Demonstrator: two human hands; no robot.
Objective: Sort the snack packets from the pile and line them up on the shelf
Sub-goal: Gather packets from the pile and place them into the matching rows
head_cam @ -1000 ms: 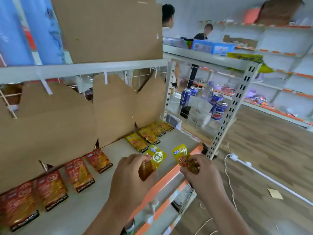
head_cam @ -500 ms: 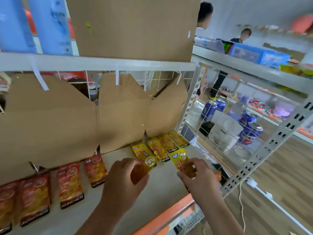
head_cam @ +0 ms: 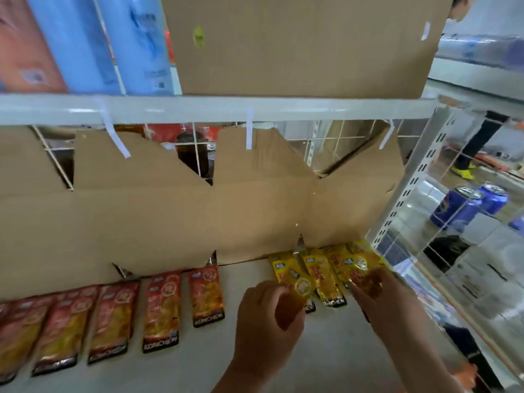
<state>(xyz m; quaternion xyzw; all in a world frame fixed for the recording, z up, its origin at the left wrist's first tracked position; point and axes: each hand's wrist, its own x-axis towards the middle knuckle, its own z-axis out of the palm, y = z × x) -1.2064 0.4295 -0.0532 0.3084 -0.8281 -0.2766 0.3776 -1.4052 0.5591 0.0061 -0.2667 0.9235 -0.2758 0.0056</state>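
From the head view, the left hand (head_cam: 266,330) reaches over the shelf (head_cam: 215,361) with its fingers (head_cam: 263,293) curled and clamped on the lower end of one yellow packet (head_cam: 297,287), which stands up from the grip, above the shelf. The right hand (head_cam: 391,307) is just to the right, its fingers (head_cam: 365,296) pinched on a second yellow packet (head_cam: 364,275), also held off the shelf. Directly beyond both sets of fingers, the yellow row (head_cam: 326,276) lies flat against the foot of the cardboard sheet (head_cam: 170,217). The red packets (head_cam: 161,307) lie side by side, well left of the left fingers. A cardboard box (head_cam: 297,43) sits on the level above, and blue cans (head_cam: 467,205) stand far right of the right fingers, past the shelf's end.
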